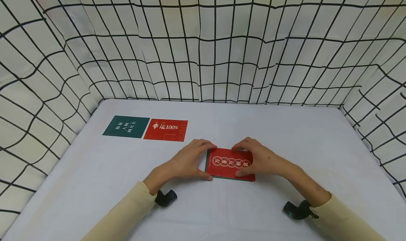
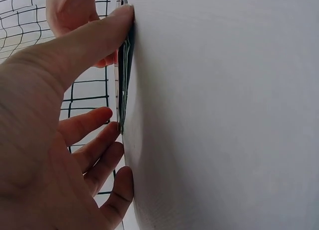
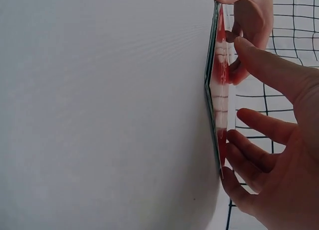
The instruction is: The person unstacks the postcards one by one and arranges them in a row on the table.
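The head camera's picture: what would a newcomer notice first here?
Probably the bright red card atop a small stack, between the left hand and the right hand on the white table. Next, a green card and another red card, side by side farther back on the left. Black netting rises behind the table and at both sides.

On the white table (image 3: 99,110), the right hand (image 3: 299,165) and left hand (image 3: 253,16) touch a red-topped, green-bottomed card stack (image 3: 220,75); black netting (image 3: 266,96) stands beyond the table's edge.
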`<state>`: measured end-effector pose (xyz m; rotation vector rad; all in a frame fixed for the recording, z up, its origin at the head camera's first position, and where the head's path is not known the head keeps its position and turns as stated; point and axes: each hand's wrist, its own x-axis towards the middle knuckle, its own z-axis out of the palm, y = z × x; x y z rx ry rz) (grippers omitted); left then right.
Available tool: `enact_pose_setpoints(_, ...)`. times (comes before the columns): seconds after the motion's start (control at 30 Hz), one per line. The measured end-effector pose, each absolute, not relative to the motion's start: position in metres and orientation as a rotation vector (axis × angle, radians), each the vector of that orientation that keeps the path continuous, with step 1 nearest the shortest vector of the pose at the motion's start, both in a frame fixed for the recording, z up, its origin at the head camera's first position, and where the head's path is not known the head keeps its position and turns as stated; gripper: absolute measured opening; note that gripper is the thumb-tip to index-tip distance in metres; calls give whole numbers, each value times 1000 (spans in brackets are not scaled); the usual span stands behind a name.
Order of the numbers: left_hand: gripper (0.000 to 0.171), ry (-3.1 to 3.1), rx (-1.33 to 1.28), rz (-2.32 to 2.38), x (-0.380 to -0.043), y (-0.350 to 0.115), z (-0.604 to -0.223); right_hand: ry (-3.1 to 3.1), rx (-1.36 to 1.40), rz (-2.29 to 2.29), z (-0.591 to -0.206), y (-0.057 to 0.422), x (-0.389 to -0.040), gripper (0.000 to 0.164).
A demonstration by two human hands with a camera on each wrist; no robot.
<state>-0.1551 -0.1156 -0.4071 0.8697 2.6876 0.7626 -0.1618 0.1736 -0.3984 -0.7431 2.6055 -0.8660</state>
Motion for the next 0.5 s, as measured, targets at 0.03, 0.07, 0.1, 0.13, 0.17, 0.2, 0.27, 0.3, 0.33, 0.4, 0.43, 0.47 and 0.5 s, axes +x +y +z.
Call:
enact_pose_setpoints(0.03, 93, 2688, 869, 762, -155, -116, -407, 2609, -747, -859, -399, 174, -161, 73)
enact_pose_setpoints(0.07, 93, 2689, 867, 762, -155, -116, -407, 2612, -753, -856, -399, 174, -161, 73)
enact_pose_setpoints(0.1, 93, 2689, 865, 761, -155, -116, -407, 2613, -760, -855, -400, 175, -161, 73)
enact_pose_setpoints(0.13, 93, 2690, 865, 760, -155, -116, -407, 2613, -767, -854, -400, 175, -161, 73)
enact_pose_setpoints(0.17, 93, 2692, 864, 757, -155, -116, -408, 2612, -770, -854, -401, 175, -161, 74)
enact_pose_setpoints(0.2, 92, 2695, 864, 754, -155, -116, -408, 2609, -779, -857, -401, 176, -161, 74)
enact_pose_setpoints(0.27, 92, 2697, 862, 754, -155, -116, -408, 2603, -797, -857, -401, 176, -161, 76)
enact_pose_setpoints(0.3, 91, 2698, 860, 752, -155, -116, -408, 2603, -806, -852, -401, 176, -161, 77)
enact_pose_setpoints(0.33, 91, 2699, 857, 752, -155, -116, -408, 2603, -816, -848, -401, 176, -161, 77)
enact_pose_setpoints(0.4, 91, 2697, 852, 755, -155, -116, -408, 2607, -835, -841, -402, 176, -161, 79)
enact_pose_setpoints(0.43, 91, 2695, 850, 758, -155, -116, -407, 2611, -843, -836, -402, 176, -161, 80)
enact_pose_setpoints(0.47, 91, 2693, 846, 761, -155, -116, -407, 2615, -850, -831, -402, 176, -161, 80)
enact_pose_setpoints(0.5, 91, 2692, 845, 766, -155, -116, -407, 2620, -857, -826, -402, 175, -161, 81)
